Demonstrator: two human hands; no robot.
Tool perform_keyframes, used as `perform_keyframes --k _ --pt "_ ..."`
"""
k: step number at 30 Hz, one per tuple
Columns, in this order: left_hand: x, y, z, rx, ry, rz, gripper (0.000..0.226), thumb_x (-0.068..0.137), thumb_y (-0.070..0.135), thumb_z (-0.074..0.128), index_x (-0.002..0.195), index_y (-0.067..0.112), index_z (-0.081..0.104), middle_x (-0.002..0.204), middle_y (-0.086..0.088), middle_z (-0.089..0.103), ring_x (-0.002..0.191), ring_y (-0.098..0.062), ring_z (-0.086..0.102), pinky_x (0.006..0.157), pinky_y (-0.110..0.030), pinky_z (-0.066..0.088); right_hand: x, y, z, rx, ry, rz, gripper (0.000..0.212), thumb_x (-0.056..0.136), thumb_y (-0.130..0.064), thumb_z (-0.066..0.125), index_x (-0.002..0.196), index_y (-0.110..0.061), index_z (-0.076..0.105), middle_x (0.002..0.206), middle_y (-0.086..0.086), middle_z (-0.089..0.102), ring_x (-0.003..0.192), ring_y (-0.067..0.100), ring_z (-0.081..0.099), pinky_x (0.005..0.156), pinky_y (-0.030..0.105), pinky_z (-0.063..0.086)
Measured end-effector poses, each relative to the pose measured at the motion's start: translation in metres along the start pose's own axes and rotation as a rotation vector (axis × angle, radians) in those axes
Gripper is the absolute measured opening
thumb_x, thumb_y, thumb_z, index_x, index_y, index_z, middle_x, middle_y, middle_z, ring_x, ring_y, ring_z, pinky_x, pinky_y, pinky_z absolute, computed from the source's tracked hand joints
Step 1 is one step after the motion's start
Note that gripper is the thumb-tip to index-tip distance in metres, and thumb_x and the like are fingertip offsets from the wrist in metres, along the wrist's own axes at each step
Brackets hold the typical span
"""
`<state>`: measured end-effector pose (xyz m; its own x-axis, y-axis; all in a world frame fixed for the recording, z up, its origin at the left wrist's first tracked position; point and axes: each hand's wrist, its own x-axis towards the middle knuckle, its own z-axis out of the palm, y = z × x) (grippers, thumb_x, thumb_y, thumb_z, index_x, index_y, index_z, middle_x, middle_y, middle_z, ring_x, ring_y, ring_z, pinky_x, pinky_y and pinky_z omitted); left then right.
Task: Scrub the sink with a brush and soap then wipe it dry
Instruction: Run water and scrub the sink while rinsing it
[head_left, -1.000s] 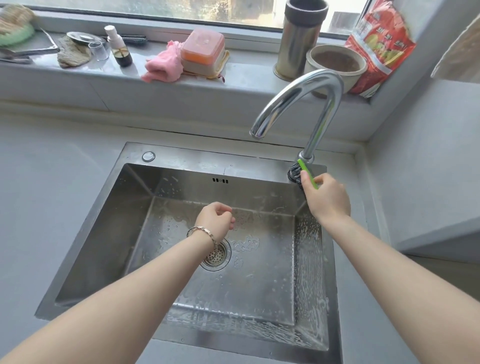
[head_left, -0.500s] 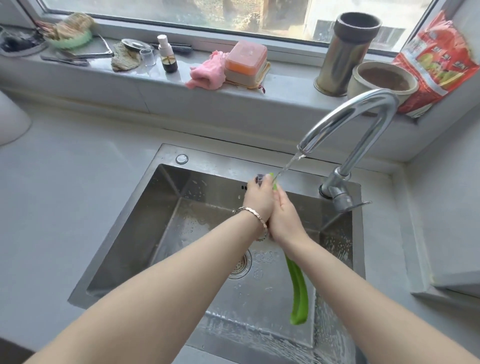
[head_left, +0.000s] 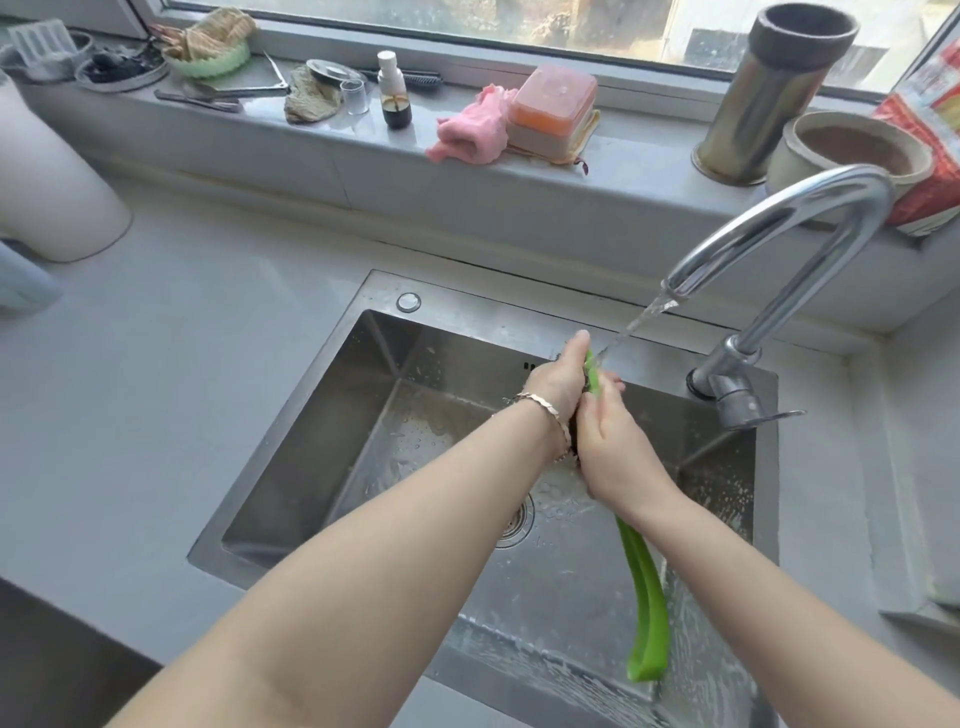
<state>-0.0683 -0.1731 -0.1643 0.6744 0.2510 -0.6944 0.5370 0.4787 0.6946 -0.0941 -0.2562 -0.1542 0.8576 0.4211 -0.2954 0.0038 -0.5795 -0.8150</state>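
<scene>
Water runs from the curved chrome tap (head_left: 810, 208) into the steel sink (head_left: 322, 447), whose walls are wet and soapy. Under the stream, both hands hold a green-handled brush (head_left: 647, 597) upright. My right hand (head_left: 613, 447) grips the handle below the head. My left hand (head_left: 558, 382), with a bracelet on the wrist, lies against the dark bristle head, its fingers pointing up. The bristles are mostly hidden between the hands. The green handle hangs down past my right wrist over the sink floor. The drain strainer (head_left: 517, 525) peeks out beside my left forearm.
The windowsill holds a pink cloth (head_left: 472, 130), an orange soap box (head_left: 553, 106), a small bottle (head_left: 395, 91), a steel cylinder (head_left: 769, 93), a ceramic pot (head_left: 852, 150) and a red bag (head_left: 930, 135). Grey counter (head_left: 182, 364) surrounds the sink; a white container (head_left: 52, 182) stands left.
A second ago my right hand scrubbed the tap's base while my left hung over the drain. The tap has since been turned on, and both hands now hold the brush under the stream.
</scene>
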Motion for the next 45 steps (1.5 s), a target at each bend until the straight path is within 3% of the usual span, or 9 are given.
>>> perform_keyframes --k 4,10,13,21,28,32,36,39,45 --pt "-0.009 -0.005 0.002 -0.028 0.056 -0.054 0.038 0.098 0.031 0.032 0.080 0.008 0.055 0.051 -0.001 0.064 0.052 -0.016 0.061 0.064 -0.025 0.051 -0.010 -0.006 -0.009 -0.441 -0.073 -0.032 0.057 0.101 -0.015 0.028 0.150 -0.023 0.001 0.121 0.020 0.059 0.102 0.034 0.061 0.072 0.033 0.042" --pt "-0.004 -0.004 -0.016 0.293 0.353 0.063 0.028 0.097 0.029 0.043 0.084 0.006 0.048 0.086 -0.007 0.062 0.076 -0.025 0.054 0.064 -0.023 0.035 0.001 0.005 0.008 -0.820 -0.012 -0.038 0.065 0.098 -0.012 0.029 0.149 -0.018 -0.011 0.110 0.018 0.054 0.097 0.035 0.062 0.069 0.035 0.041" --pt "0.004 -0.009 -0.016 0.185 0.338 0.179 0.041 0.092 0.025 0.053 0.054 0.010 0.049 0.038 0.005 0.047 0.042 -0.017 0.042 0.051 -0.018 0.037 0.009 0.005 0.006 -0.535 0.032 -0.024 0.051 0.102 -0.026 0.022 0.150 -0.023 0.004 0.104 0.023 0.060 0.093 0.038 0.060 0.067 0.035 0.035" --pt "0.010 -0.007 -0.004 0.061 -0.015 0.137 0.042 0.086 0.043 0.043 0.085 0.005 0.060 0.087 -0.010 0.069 0.082 -0.027 0.065 0.090 -0.038 0.048 0.010 -0.003 0.006 -0.197 0.090 0.140 0.041 0.102 -0.026 0.023 0.130 -0.003 0.042 0.117 0.024 0.058 0.112 0.040 0.051 0.073 0.031 0.029" --pt "0.018 0.004 -0.047 0.621 0.001 0.337 0.043 0.093 0.024 0.051 0.052 0.011 0.045 0.047 -0.001 0.038 0.050 -0.019 0.034 0.046 -0.022 0.029 0.016 -0.018 0.045 -0.135 0.221 0.288 0.034 0.102 -0.028 0.026 0.126 -0.012 0.044 0.113 0.023 0.060 0.097 0.038 0.052 0.071 0.032 0.032" --pt "0.017 0.032 -0.073 0.609 -0.048 0.276 0.017 0.085 0.020 0.066 0.074 0.006 0.064 0.048 0.000 0.058 0.043 -0.014 0.057 0.056 -0.025 0.054 0.019 -0.017 0.052 -0.045 0.373 0.278 0.034 0.097 -0.024 0.046 0.129 -0.014 0.052 0.109 0.011 0.062 0.106 0.030 0.055 0.076 0.027 0.033" --pt "0.018 0.032 -0.125 0.742 -0.264 0.135 0.017 0.092 0.000 0.049 0.106 0.000 0.059 0.072 -0.013 0.064 0.032 -0.009 0.055 0.034 -0.017 0.043 0.017 -0.020 0.059 0.093 0.579 0.398 0.025 0.092 -0.033 0.054 0.074 -0.015 0.052 0.071 0.001 0.054 0.079 0.028 0.054 0.063 0.030 0.033" --pt "0.031 0.025 -0.160 1.142 -0.376 0.127 0.043 0.086 -0.012 0.039 0.114 0.011 0.061 0.117 -0.015 0.060 0.061 -0.021 0.064 0.045 -0.021 0.043 0.025 -0.025 0.068 0.113 0.595 0.424 0.035 0.090 -0.046 0.052 0.068 -0.018 0.049 0.068 0.001 0.055 0.071 0.026 0.054 0.064 0.030 0.037" --pt "0.076 0.027 -0.253 1.631 -0.153 0.499 0.043 0.084 -0.001 0.039 0.117 0.016 0.061 0.133 -0.004 0.050 0.121 -0.026 0.048 0.098 -0.030 0.041 0.057 -0.003 0.136 0.186 0.425 0.567 0.038 0.091 -0.047 0.049 0.095 -0.010 0.057 0.090 0.011 0.058 0.093 0.030 0.054 0.075 0.034 0.039"
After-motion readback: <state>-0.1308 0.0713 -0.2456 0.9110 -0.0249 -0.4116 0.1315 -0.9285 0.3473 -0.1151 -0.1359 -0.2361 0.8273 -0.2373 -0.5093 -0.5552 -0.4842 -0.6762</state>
